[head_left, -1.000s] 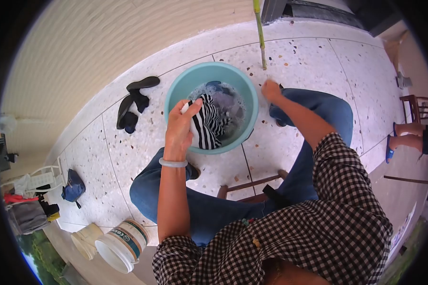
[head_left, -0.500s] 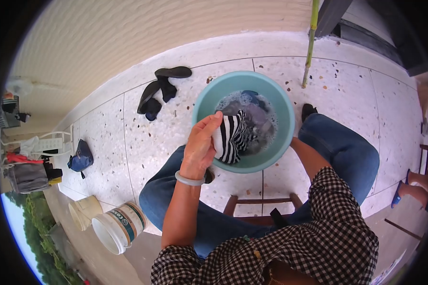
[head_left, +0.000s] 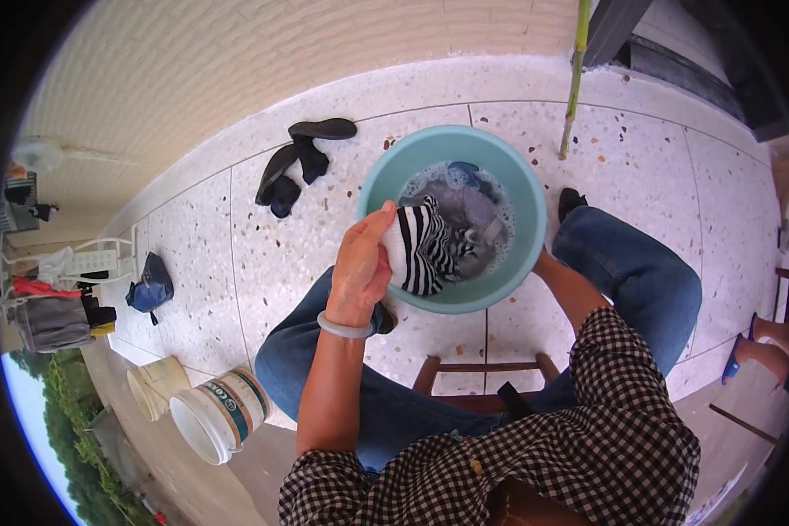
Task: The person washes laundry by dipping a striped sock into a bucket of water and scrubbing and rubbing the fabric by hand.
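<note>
A teal basin (head_left: 508,175) of soapy water and soaking clothes stands on the terrazzo floor between my knees. My left hand (head_left: 364,263), with a pale bangle on the wrist, grips a wet black-and-white striped garment (head_left: 421,250) over the basin's near left rim. My right forearm (head_left: 570,294) reaches down to the basin's right outer wall. The hand itself is hidden behind the rim, so its grip does not show.
Dark garments (head_left: 294,162) lie on the floor left of the basin. A green bamboo pole (head_left: 572,79) stands behind it. White buckets (head_left: 219,412) and a blue bag (head_left: 149,285) sit at the left. I sit on a wooden stool (head_left: 478,373). Another person's foot in a blue sandal (head_left: 749,355) is at the right.
My right hand has moved from the floor beyond my knee to the basin's right side, where it is hidden. My left hand keeps hold of the striped garment, a little lower.
</note>
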`<act>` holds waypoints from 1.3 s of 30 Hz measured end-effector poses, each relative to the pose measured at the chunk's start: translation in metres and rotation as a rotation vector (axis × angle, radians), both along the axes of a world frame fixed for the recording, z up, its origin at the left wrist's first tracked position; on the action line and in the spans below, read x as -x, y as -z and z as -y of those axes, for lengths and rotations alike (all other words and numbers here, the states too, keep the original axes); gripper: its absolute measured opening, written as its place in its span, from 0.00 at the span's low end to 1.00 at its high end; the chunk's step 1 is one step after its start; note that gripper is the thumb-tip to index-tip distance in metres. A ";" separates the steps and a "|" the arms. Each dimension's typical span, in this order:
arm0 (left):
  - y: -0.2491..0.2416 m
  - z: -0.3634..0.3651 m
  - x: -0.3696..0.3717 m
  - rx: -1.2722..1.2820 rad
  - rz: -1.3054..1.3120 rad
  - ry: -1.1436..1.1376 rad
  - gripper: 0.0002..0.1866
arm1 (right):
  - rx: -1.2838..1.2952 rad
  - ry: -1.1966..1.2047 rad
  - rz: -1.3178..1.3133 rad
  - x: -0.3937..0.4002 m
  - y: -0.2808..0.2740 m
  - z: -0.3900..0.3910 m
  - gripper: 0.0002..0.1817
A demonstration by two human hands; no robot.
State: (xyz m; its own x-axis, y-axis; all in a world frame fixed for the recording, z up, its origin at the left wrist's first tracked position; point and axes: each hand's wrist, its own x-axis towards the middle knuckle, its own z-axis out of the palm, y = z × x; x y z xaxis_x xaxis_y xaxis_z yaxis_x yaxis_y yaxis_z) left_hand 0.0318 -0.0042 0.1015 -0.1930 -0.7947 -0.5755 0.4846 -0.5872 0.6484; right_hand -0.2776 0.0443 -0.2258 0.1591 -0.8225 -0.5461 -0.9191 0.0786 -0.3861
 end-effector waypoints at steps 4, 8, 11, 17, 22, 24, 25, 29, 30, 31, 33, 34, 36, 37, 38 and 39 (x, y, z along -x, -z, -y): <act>0.000 0.000 0.001 0.022 -0.008 -0.030 0.11 | 0.084 0.152 0.040 0.003 -0.001 0.001 0.13; 0.009 -0.001 -0.001 0.086 -0.019 -0.018 0.09 | 0.384 0.660 0.106 0.022 -0.024 0.039 0.12; 0.009 -0.003 0.001 0.097 -0.040 -0.085 0.08 | 0.633 1.014 0.331 0.024 -0.092 0.087 0.10; 0.032 0.007 0.003 0.097 -0.130 -0.102 0.06 | 0.859 0.577 1.068 -0.091 -0.269 0.093 0.06; 0.042 0.009 0.001 0.097 -0.116 -0.129 0.05 | 1.144 -0.296 0.580 -0.151 -0.298 0.036 0.16; 0.040 0.008 -0.001 0.119 -0.077 -0.121 0.05 | 1.268 -0.325 0.496 -0.151 -0.301 0.023 0.21; 0.036 0.006 -0.001 0.140 -0.056 -0.097 0.05 | 1.173 -0.322 0.480 -0.147 -0.307 0.022 0.20; 0.002 -0.009 0.003 0.237 0.009 0.026 0.05 | 0.946 -0.212 0.610 -0.126 -0.317 0.028 0.14; -0.009 -0.012 0.004 0.293 0.034 0.050 0.04 | 0.929 -0.167 0.694 -0.122 -0.318 0.031 0.12; -0.013 -0.011 0.001 0.349 0.025 0.083 0.04 | 0.807 -0.194 0.733 -0.116 -0.320 0.034 0.11; -0.020 -0.009 -0.006 0.457 0.011 0.138 0.04 | 0.555 -0.252 0.809 -0.106 -0.323 0.040 0.11; -0.028 -0.011 -0.006 0.489 0.035 0.131 0.05 | 0.431 -0.151 0.948 -0.105 -0.319 0.040 0.11; -0.015 -0.005 -0.009 0.575 0.234 0.069 0.07 | 0.166 0.061 1.210 -0.107 -0.308 0.043 0.12; -0.004 -0.001 -0.010 0.609 0.335 0.041 0.08 | 0.217 0.099 1.194 -0.112 -0.307 0.045 0.12; 0.009 0.002 -0.009 0.654 0.471 0.013 0.10 | 0.263 0.145 1.177 -0.118 -0.305 0.046 0.12; 0.012 0.000 -0.005 0.590 0.430 -0.013 0.11 | 0.311 0.195 1.156 -0.122 -0.305 0.045 0.13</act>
State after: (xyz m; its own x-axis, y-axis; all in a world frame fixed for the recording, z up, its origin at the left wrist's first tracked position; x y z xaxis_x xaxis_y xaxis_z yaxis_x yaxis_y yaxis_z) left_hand 0.0366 -0.0038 0.0891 -0.0349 -0.9967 -0.0735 0.1207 -0.0772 0.9897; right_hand -0.1560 -0.0009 0.0792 0.2807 -0.9578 0.0615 -0.0031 -0.0650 -0.9979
